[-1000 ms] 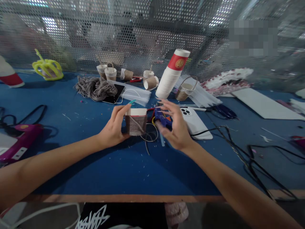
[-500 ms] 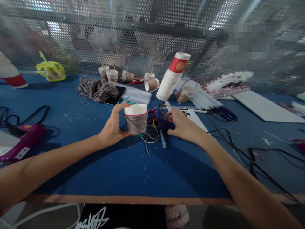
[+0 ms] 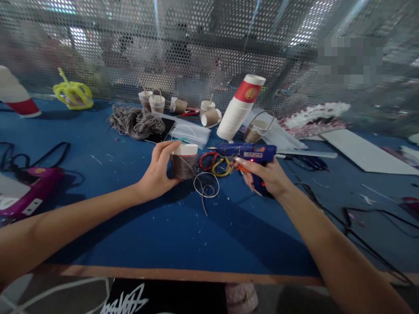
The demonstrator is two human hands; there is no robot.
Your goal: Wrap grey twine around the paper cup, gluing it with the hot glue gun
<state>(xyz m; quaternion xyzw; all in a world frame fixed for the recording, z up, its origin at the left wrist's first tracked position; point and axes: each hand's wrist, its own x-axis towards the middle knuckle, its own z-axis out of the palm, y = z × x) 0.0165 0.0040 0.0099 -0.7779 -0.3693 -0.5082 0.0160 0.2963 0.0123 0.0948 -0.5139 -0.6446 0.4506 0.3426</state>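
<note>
My left hand (image 3: 160, 172) grips a paper cup (image 3: 185, 165) wrapped in grey-brown cord, its white rim showing at the top. A loose cord end (image 3: 203, 201) trails from the cup onto the table. In my right hand (image 3: 265, 176) is a blue glue gun (image 3: 252, 151) with an orange trigger; its nozzle points left toward the cup, apart from it. A clear glue stick (image 3: 310, 153) sticks out of its back. Between the hands lie scissors with red and yellow handles (image 3: 221, 167) and a white ring (image 3: 206, 185).
A bundle of grey cord (image 3: 135, 122) lies at the back left. Stacked paper cups (image 3: 240, 107) lean at the back, near several small cord-wrapped cups (image 3: 157, 104). A purple glue gun (image 3: 31, 196) rests at left; black cables (image 3: 352, 240) run along the right.
My right hand has lifted the glue gun, moved right and turned it so the nozzle faces left. The cup in my left hand has shifted slightly left and turned.
</note>
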